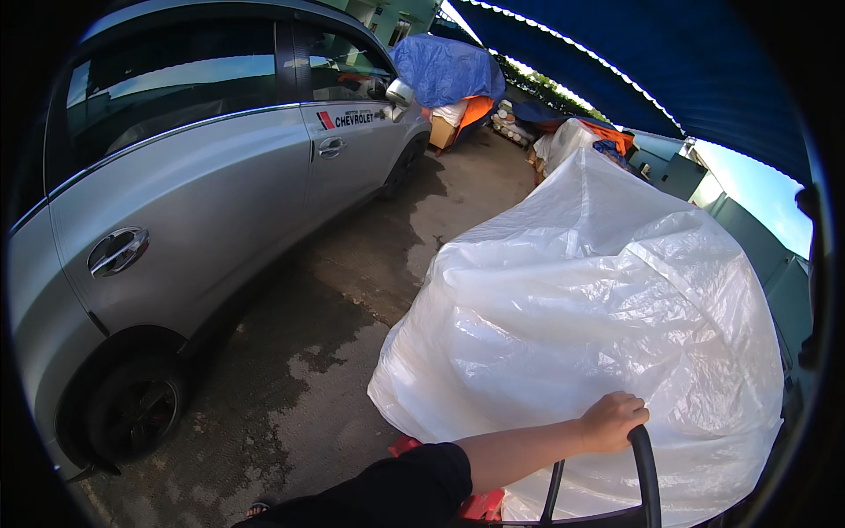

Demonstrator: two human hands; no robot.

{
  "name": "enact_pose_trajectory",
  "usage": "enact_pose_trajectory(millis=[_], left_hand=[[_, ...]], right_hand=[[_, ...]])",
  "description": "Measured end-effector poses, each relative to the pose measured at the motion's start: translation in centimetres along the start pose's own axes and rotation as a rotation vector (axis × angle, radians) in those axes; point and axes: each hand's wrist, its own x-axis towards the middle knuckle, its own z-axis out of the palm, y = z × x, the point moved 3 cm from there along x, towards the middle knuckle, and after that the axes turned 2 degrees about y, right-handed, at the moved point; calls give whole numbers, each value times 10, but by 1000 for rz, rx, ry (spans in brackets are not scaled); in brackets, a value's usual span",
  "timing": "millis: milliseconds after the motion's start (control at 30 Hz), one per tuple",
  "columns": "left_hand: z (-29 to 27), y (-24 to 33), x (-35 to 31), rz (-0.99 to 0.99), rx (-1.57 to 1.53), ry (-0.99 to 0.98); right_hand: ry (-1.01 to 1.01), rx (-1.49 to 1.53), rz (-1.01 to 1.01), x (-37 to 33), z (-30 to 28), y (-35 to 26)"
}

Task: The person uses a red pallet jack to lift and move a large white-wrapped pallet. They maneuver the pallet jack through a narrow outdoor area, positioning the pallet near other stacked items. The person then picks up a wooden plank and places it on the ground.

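Observation:
My left hand (613,422) is closed around the top of a black curved handle (649,475) at the lower right. The arm reaches across from the lower edge in a dark short sleeve. Below the forearm, a second thin black bar (553,493) belongs to the same frame. Red parts (482,506) show beside the sleeve; what they belong to is mostly hidden. Just beyond the hand stands a large bulky load under white plastic sheeting (572,326), its contents covered. My right hand is out of view.
A silver car (238,176) stands along the left side. Wet, patchy concrete (317,352) runs between it and the load. Farther off are a blue-tarp-covered pile (449,66) and more covered goods (568,141). A blue awning (616,44) hangs overhead.

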Motion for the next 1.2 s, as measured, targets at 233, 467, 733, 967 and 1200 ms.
enact_pose_trajectory(millis=[233,467,733,967,1200], left_hand=[[51,-48,15,96,-63,70],[143,-91,27,47,2,2],[333,-99,40,11,162,-56],[442,-110,55,-60,312,-48],[541,-149,56,-40,410,31]], right_hand=[[102,-311,309,3,19,3],[223,-114,21,54,75,27],[250,-124,26,190,88,153],[139,-73,13,305,121,248],[40,-7,44,408,173,363]])
